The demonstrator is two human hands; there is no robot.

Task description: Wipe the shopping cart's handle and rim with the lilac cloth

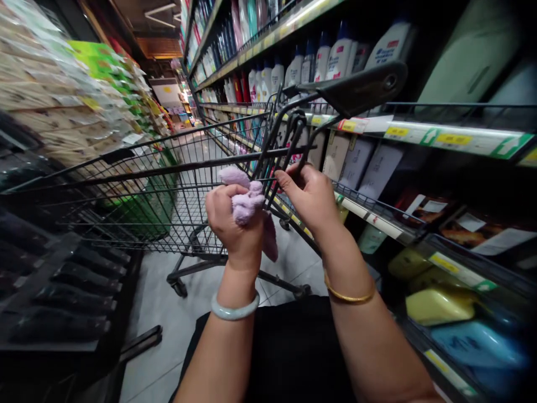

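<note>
My left hand (pixel 229 224) is closed round a bunched lilac cloth (pixel 245 207), which bulges out above the thumb and hangs down on the hand's right side. In front stands a black wire shopping cart (pixel 168 171), its bare mesh floor visible. My right hand (pixel 314 196) has its thumb and fingers closed on a thin dark bar of the cart's rear end; part of the fingers is hidden behind the palm. Above that hand, the cart's dark handle (pixel 364 87) slants up to the right. The cloth is close to the rear wires; whether it touches them I cannot tell.
Shelves with white shampoo bottles (pixel 339 59) run along the right, with boxes and yellow and blue packs (pixel 440 305) lower down. Stacked wrapped goods (pixel 54 101) and a green bin (pixel 146 215) line the left. A tiled floor (pixel 155 313) lies between.
</note>
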